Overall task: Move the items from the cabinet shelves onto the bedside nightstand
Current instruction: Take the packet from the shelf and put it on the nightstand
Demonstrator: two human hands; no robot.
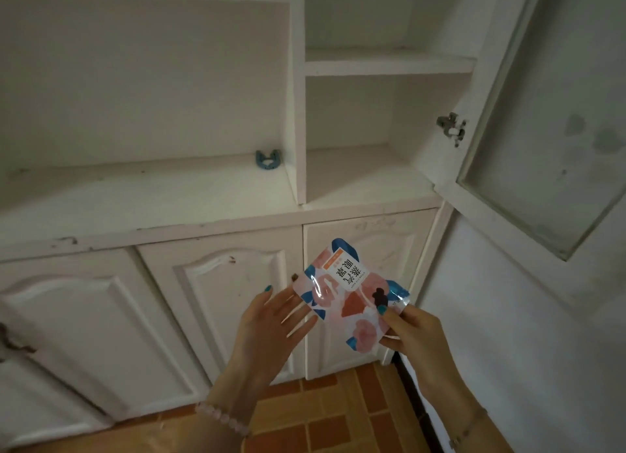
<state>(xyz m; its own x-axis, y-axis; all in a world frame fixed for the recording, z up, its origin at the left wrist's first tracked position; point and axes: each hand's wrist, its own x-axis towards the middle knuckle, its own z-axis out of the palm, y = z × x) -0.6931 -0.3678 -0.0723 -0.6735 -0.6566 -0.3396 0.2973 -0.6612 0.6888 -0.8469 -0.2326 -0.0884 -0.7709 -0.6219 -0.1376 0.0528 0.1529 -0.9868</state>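
A flat pink, white and blue printed packet (349, 293) hangs in front of the lower cabinet doors. My right hand (411, 330) pinches its lower right corner between thumb and fingers. Just left of it is my left hand (274, 320), fingers spread, fingertips touching or nearly touching the packet's left edge. A small blue clip (267, 161) lies at the back right of the wide cabinet shelf (145, 195). The narrow shelves (366, 178) to the right hold nothing that I can see. The nightstand is out of view.
A glass-paned cabinet door (542, 141) stands swung open at the right, with its hinge (452, 127) exposed. White panelled lower doors (216, 300) are closed. Orange floor tiles (325, 415) lie below, and a white wall is at the right.
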